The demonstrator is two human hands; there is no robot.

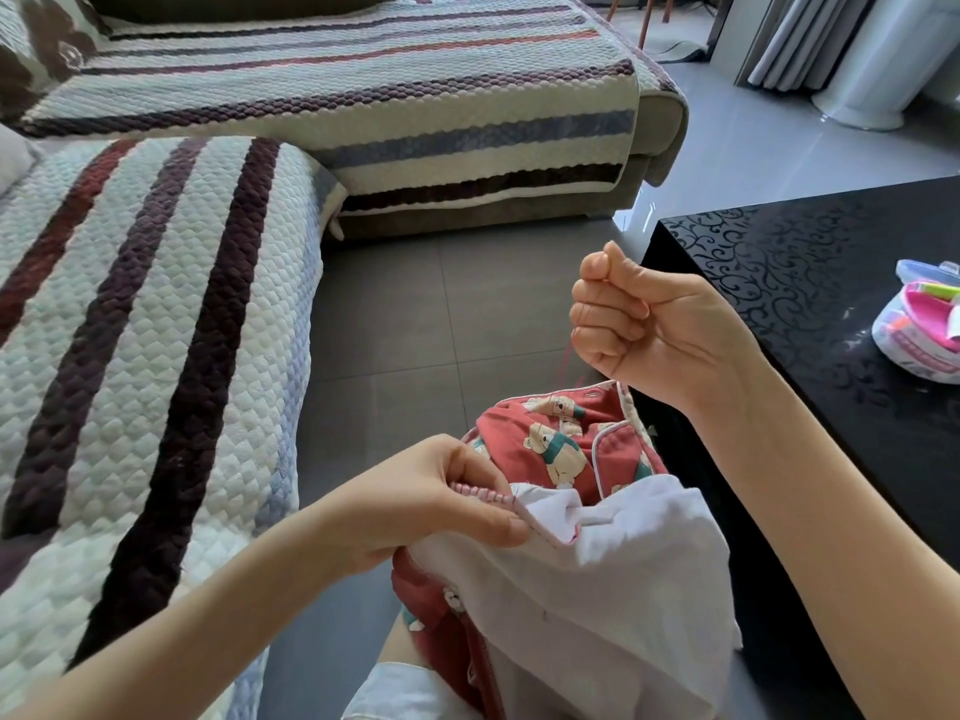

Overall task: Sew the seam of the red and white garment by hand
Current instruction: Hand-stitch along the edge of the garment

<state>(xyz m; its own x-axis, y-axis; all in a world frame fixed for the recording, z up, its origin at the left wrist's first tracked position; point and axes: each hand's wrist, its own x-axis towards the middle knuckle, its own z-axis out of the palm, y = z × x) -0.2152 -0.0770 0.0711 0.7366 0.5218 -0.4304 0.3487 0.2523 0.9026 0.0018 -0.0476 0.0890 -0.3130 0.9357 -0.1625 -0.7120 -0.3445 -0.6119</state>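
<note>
The red and white garment (597, 574) lies in my lap, its white lining turned up and red bear-print cloth showing behind. My left hand (441, 501) pinches the stitched seam edge (483, 493) between thumb and fingers. Raised above the garment, my right hand (634, 319) is curled into a fist, pinching something thin at its fingertips; the needle itself is too small to make out. A pink thread (566, 366) runs taut from that fist down toward the seam.
A striped quilted sofa (156, 330) fills the left and the back. A black patterned table (831, 304) stands at right, with a small pink and white container (919, 330) on it. Grey tiled floor (441, 304) lies between them.
</note>
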